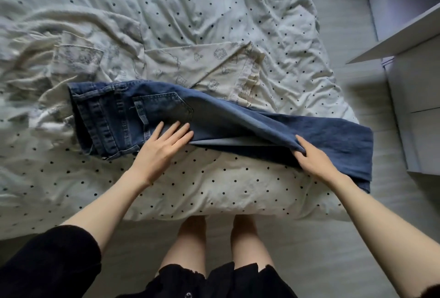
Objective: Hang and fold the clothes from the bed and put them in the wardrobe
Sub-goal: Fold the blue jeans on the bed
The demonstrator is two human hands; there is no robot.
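Note:
Blue jeans (214, 116) lie across the near part of the bed (214, 185), waistband to the left, legs folded one over the other and running right. My left hand (164, 145) lies flat with straight fingers on the seat below the back pocket. My right hand (309, 154) pinches the near edge of the leg fabric, thumb on top, fingers tucked under. A cream printed garment (214, 64) lies spread behind the jeans, partly under them.
The bed carries a rumpled white duvet with black dots. At the right stands a white wardrobe (414, 97) with an open door (395, 42). Pale floor runs between bed and wardrobe. My bare legs stand at the bed's near edge.

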